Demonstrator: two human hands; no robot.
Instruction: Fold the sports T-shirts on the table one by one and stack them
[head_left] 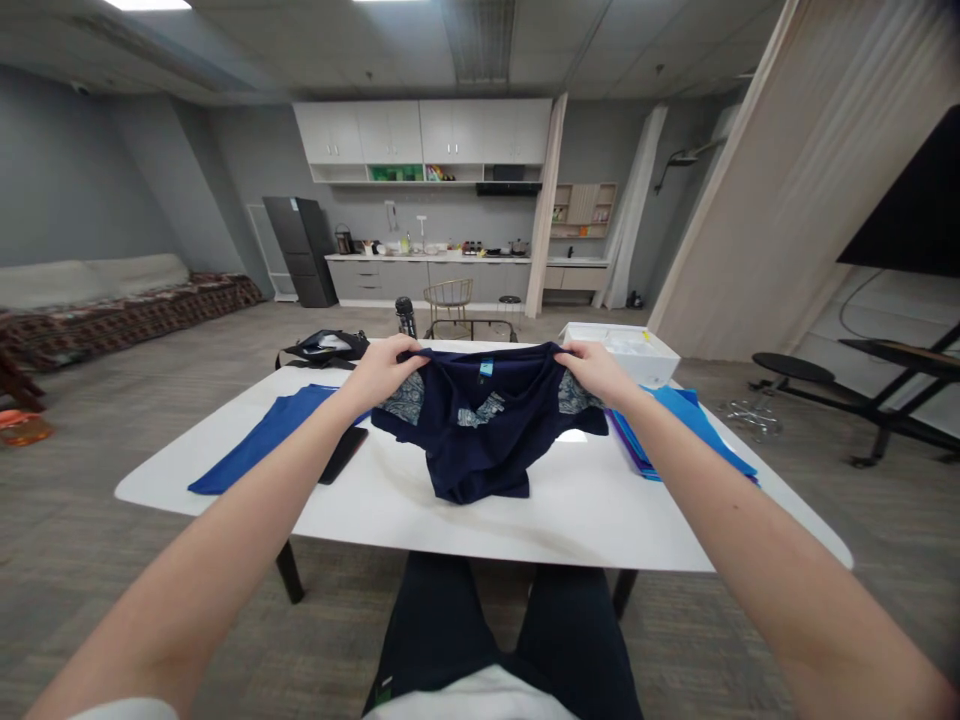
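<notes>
My left hand (386,375) and my right hand (596,372) have the fingers clamped on the dark shirt (476,455), near its shoulders, above the white table (585,525). I should keep both pinches level, so the cloth hangs evenly. One blue cloth (262,440) lies at left, a folded pile (686,425) at right; beyond are grey floor (150,400) and cabinets (390,130).

Matt cloth, smooth table (577,510)
Shirt (484,458): creased cloth. Curtain (772,170) at two o'clock: pleated matt cloth. Fridge (310,250) at ten o'clock: smooth-faced.
</notes>
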